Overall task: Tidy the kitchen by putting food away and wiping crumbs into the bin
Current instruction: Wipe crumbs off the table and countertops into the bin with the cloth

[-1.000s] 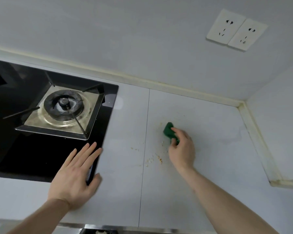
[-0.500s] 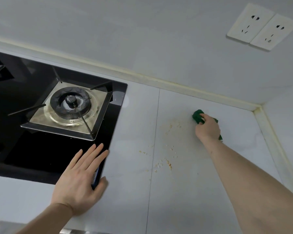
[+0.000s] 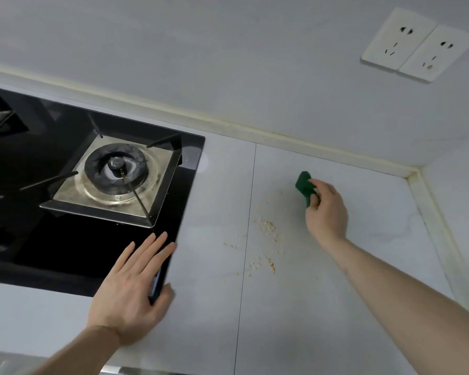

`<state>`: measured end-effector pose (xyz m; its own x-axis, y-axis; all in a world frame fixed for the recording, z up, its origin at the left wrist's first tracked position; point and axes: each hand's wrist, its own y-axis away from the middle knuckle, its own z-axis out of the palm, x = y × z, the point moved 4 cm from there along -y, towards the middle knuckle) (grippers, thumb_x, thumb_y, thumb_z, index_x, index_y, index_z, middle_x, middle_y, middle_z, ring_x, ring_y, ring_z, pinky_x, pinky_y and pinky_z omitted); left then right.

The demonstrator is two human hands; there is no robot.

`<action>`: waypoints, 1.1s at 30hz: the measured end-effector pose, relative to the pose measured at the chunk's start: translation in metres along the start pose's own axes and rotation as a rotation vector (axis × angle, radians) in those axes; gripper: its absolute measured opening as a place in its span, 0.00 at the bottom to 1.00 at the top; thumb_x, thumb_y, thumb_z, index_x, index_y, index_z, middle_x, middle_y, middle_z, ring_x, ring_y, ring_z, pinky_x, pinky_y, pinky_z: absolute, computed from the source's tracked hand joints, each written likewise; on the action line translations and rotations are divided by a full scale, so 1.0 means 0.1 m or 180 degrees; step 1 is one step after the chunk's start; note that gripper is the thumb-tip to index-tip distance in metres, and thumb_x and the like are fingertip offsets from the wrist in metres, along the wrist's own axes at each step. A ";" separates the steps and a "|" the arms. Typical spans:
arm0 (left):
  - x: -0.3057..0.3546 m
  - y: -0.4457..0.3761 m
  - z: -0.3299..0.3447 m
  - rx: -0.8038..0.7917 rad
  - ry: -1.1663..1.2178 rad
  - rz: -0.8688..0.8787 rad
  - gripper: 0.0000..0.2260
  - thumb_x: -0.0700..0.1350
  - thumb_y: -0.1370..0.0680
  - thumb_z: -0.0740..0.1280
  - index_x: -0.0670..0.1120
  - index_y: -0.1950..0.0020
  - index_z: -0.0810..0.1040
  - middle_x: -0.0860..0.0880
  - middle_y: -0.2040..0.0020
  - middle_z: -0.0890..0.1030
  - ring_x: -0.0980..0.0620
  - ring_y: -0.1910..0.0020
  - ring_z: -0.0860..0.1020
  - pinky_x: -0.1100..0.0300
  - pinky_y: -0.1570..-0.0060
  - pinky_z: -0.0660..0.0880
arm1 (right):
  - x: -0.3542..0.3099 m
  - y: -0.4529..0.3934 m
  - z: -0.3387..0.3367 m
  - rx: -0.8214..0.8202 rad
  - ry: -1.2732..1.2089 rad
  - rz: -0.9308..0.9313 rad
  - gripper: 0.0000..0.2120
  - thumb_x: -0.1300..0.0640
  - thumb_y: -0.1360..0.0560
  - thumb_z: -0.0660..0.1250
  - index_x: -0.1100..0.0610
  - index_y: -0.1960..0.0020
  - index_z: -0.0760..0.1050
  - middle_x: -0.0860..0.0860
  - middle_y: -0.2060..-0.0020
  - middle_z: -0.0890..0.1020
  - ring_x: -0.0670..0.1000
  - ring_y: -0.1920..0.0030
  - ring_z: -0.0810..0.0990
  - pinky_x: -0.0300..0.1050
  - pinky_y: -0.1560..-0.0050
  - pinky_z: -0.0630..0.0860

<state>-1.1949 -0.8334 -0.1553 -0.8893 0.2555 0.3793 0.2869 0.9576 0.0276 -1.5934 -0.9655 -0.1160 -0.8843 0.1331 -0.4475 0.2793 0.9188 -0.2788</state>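
A green scouring pad point(image 3: 303, 185) lies against the pale countertop point(image 3: 377, 239), and my right hand point(image 3: 326, 212) grips it from the right with curled fingers. Orange-brown crumbs point(image 3: 267, 226) are scattered on the counter just left of and below that hand, with more crumbs nearer me. My left hand point(image 3: 133, 288) rests flat with straight fingers on the front right corner of the black glass hob point(image 3: 38, 253), its thumb over the hob's edge.
A gas burner point(image 3: 117, 169) with a metal pan support sits on the hob at the left. The wall behind carries a double socket point(image 3: 417, 46). The counter ends in a corner at the right, with a yellowed sealant strip point(image 3: 414, 174).
My right hand with the pad swept from the crumbs out toward the back right corner, then came back left and nearer the crumbs. My left hand stayed on the hob corner.
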 end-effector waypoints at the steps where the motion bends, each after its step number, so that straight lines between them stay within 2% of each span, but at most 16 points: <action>1: 0.00 0.00 0.02 0.0000 -0.0014 0.0013 0.36 0.55 0.25 0.69 0.52 0.18 0.63 0.56 0.17 0.57 0.57 0.17 0.51 0.49 0.19 0.51 | 0.10 -0.18 -0.07 0.0117 -0.0008 0.0184 0.20 0.64 0.20 0.60 0.53 0.30 0.75 0.52 0.34 0.79 0.58 0.39 0.78 0.52 0.41 0.76; 7: -0.02 -0.02 0.04 0.0082 0.0088 0.0044 0.37 0.55 0.28 0.70 0.53 0.19 0.65 0.57 0.17 0.57 0.56 0.18 0.54 0.50 0.20 0.51 | 0.51 -0.88 -0.05 0.0249 0.0227 0.0772 0.22 0.63 0.20 0.57 0.49 0.28 0.74 0.54 0.34 0.79 0.61 0.36 0.77 0.55 0.35 0.74; 12: -0.03 -0.03 0.04 0.0145 0.0070 0.0046 0.37 0.54 0.28 0.71 0.53 0.19 0.65 0.57 0.17 0.57 0.56 0.18 0.54 0.49 0.20 0.52 | 0.41 -1.05 0.49 -0.0365 0.0317 0.1226 0.22 0.60 0.17 0.56 0.43 0.27 0.73 0.54 0.31 0.77 0.62 0.32 0.73 0.64 0.28 0.64; 18: -0.03 -0.03 0.04 0.0104 -0.0027 0.0074 0.36 0.54 0.26 0.69 0.51 0.19 0.63 0.55 0.17 0.57 0.55 0.17 0.51 0.47 0.19 0.53 | 0.21 -0.90 0.66 -0.0657 0.0526 0.0664 0.23 0.57 0.19 0.57 0.47 0.25 0.71 0.54 0.29 0.76 0.62 0.33 0.74 0.60 0.33 0.73; 24: -0.02 0.00 0.04 0.0066 -0.0003 0.0053 0.36 0.55 0.25 0.68 0.52 0.18 0.63 0.55 0.17 0.56 0.56 0.17 0.50 0.48 0.19 0.51 | -0.26 -0.13 0.62 -0.1050 0.0353 -0.0206 0.22 0.58 0.19 0.59 0.45 0.27 0.72 0.46 0.28 0.75 0.55 0.28 0.71 0.59 0.31 0.69; 28: 0.00 -0.01 0.01 0.0044 0.0001 0.0014 0.35 0.55 0.25 0.67 0.53 0.18 0.62 0.56 0.17 0.55 0.57 0.17 0.49 0.49 0.19 0.49 | -0.73 0.65 0.56 -0.1164 0.0194 -0.0772 0.21 0.62 0.21 0.62 0.44 0.32 0.77 0.40 0.34 0.78 0.51 0.32 0.73 0.56 0.34 0.68; 33: 0.00 0.01 0.00 0.0008 -0.0032 -0.0006 0.35 0.55 0.24 0.67 0.53 0.18 0.62 0.56 0.17 0.55 0.57 0.17 0.48 0.49 0.19 0.49 | -0.88 0.83 0.41 -0.1568 0.0005 -0.0933 0.23 0.65 0.20 0.60 0.43 0.33 0.77 0.38 0.35 0.78 0.49 0.34 0.73 0.54 0.36 0.70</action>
<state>-1.1948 -0.8329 -0.1554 -0.8934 0.2550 0.3698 0.2843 0.9584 0.0260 -1.4771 -0.9166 -0.1349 -0.8992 -0.1533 -0.4098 -0.1848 0.9820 0.0380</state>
